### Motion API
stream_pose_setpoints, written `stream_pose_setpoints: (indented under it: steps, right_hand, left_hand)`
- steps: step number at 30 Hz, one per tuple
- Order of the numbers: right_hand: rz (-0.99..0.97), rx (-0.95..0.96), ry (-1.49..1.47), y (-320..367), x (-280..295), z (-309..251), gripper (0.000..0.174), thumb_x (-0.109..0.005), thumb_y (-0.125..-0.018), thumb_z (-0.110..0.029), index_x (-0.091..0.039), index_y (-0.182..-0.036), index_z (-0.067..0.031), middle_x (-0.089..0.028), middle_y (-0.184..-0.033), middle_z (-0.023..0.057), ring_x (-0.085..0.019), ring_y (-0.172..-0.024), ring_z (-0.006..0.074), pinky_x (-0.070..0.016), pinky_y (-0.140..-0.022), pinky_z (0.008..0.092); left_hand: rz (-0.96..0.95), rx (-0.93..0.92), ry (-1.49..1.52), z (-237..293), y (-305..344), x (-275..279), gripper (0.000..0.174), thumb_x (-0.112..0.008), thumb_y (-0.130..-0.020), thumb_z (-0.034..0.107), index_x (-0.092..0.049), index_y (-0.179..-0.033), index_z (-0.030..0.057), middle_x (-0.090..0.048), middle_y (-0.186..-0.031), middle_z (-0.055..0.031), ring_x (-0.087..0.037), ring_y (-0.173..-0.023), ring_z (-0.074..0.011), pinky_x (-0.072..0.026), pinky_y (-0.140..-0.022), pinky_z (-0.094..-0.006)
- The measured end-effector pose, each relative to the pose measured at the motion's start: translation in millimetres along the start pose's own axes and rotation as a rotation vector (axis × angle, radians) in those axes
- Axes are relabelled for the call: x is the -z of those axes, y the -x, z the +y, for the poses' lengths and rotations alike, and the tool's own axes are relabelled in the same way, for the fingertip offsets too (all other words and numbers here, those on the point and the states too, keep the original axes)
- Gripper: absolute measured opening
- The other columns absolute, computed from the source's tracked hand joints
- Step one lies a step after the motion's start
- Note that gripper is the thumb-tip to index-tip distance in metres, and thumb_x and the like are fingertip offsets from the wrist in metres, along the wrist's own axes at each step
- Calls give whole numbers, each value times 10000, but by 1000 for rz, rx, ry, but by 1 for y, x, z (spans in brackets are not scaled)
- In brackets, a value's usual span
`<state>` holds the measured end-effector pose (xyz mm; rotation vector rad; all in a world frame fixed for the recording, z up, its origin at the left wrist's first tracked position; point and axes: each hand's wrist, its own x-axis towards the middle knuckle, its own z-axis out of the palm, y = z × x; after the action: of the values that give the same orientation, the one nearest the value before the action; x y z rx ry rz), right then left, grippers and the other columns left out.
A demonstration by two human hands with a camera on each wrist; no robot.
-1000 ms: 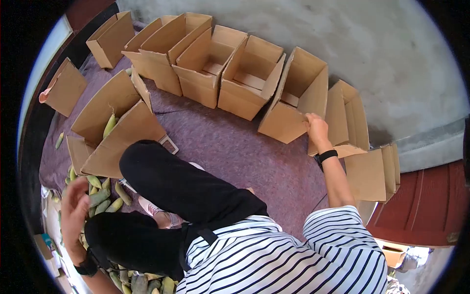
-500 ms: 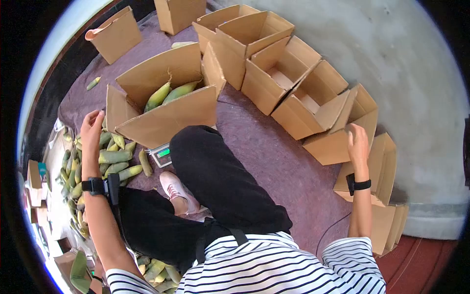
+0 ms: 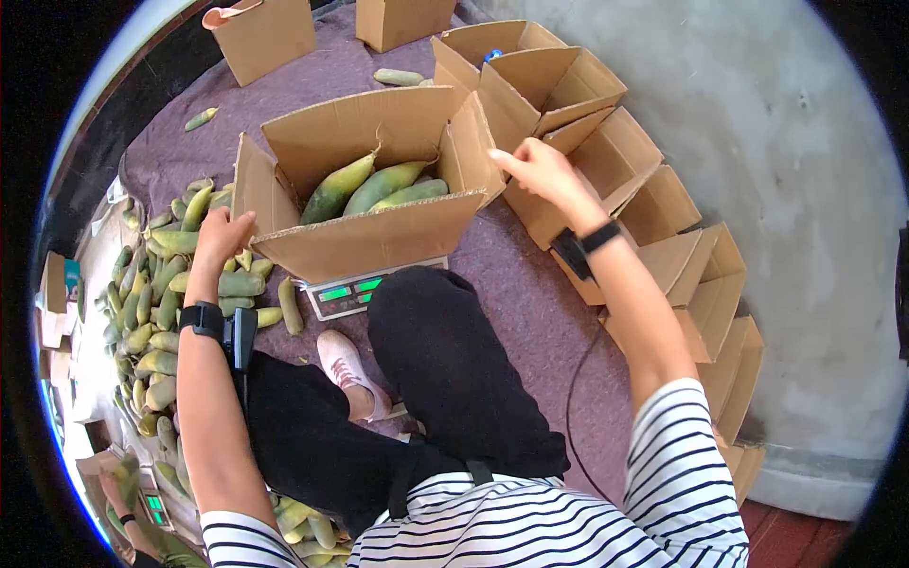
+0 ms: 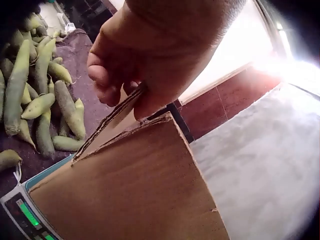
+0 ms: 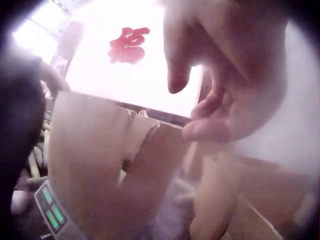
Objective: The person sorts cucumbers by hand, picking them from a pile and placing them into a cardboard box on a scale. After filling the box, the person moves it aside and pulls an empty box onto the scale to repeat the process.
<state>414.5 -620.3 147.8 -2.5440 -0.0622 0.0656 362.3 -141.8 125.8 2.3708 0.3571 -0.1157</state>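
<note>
A cardboard box (image 3: 369, 237) holds several long green vegetables (image 3: 383, 187) and stands on a scale (image 3: 350, 293) with green displays. At the box's left side my left hand (image 3: 220, 239) grips a flap; in the left wrist view the hand (image 4: 155, 55) has its fingers and thumb around the flap's edge (image 4: 107, 127). My right hand (image 3: 549, 178) is by the box's right flap. The right wrist view shows that hand (image 5: 235, 75) with thumb and fingers apart beside the box's upper edge (image 5: 112, 150); whether a fingertip touches it, I cannot tell.
A row of open cardboard boxes (image 3: 653, 204) curves along the wall at the right. A heap of green vegetables (image 3: 156, 312) lies at the left. Two more boxes (image 3: 265, 43) stand at the back. A dark cable (image 3: 570, 407) runs over the purple cloth (image 3: 516, 303).
My right hand has moved left from the row of boxes to the filled box. My left hand has come from beside the box to its left flap. The view has shifted, showing more of the vegetables inside.
</note>
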Motion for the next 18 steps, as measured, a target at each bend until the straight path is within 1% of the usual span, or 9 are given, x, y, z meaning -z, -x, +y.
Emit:
stream_pose_setpoints:
  steps: [4, 6, 8, 10, 12, 14, 16, 17, 18]
  right_hand:
    - [-175, -111, 25, -46, -16, -10, 545, -633, -795, -487, -612, -750, 57, -632, -693, 172, -633, -678, 282, -497, -659, 363]
    - [-383, -214, -37, -55, -23, -9, 442, -657, -800, -449, -597, -765, -12, -588, -658, 67, -541, -512, 150, -441, -468, 289]
    - [-386, -228, -25, -53, -27, -5, 415, -626, -833, -406, -631, -810, 8, -623, -712, 92, -586, -586, 170, -473, -543, 299]
    - [-294, -18, 23, -46, -30, 8, 416, -600, -858, -376, -654, -904, 34, -657, -787, 106, -621, -690, 175, -486, -645, 305]
    - [-265, -30, -96, -26, -34, 21, 406, -585, -850, -371, -658, -918, 23, -667, -828, 145, -635, -764, 227, -483, -713, 337]
    - [-223, -44, -212, 1, -32, 39, 399, -571, -842, -366, -662, -932, 12, -677, -868, 184, -649, -838, 280, -479, -781, 369]
    - [-203, -106, -297, 29, -26, 64, 383, -563, -849, -364, -669, -944, -9, -680, -870, 178, -654, -839, 280, -477, -770, 375]
    - [-167, -108, -283, 51, -16, 76, 388, -564, -851, -369, -669, -941, -6, -678, -862, 180, -656, -828, 279, -483, -770, 374]
    - [-80, -48, -477, 65, -33, 124, 380, -570, -854, -365, -671, -945, -11, -679, -865, 177, -656, -812, 275, -490, -764, 374]
  left_hand:
    - [-38, 36, 36, 23, 8, -4, 274, -569, -846, 219, -591, -825, -54, -594, -613, -91, -541, -453, -148, -434, -417, -299]
    - [-22, -22, 22, 22, 4, -8, 268, -562, -844, 207, -591, -843, -60, -593, -620, -104, -542, -452, -160, -436, -419, -306]
    - [-13, -83, 8, 21, 0, -12, 264, -556, -842, 195, -591, -861, -65, -591, -627, -116, -544, -450, -172, -438, -422, -312]
    - [4, -150, -107, 18, -5, -16, 268, -555, -835, 190, -590, -889, -70, -593, -647, -142, -565, -482, -210, -451, -456, -345]
    - [46, -285, -258, -10, -28, -19, 273, -559, -825, 193, -583, -878, -74, -613, -691, -154, -614, -642, -254, -475, -632, -401]
    - [-18, -350, -55, 22, -13, -18, 266, -554, -825, 183, -578, -866, -78, -613, -698, -165, -615, -671, -257, -469, -665, -390]
    - [-27, -424, -37, 53, -1, -27, 226, -546, -831, 159, -577, -841, -64, -598, -663, -129, -585, -602, -200, -465, -594, -368]
    - [-115, -337, -66, 76, 13, -24, 195, -543, -851, 146, -584, -859, -44, -588, -669, -74, -554, -580, -142, -439, -537, -314]
    - [-196, -254, -99, 112, 37, -24, 165, -541, -871, 133, -591, -877, -25, -577, -674, -18, -524, -558, -84, -413, -481, -260]
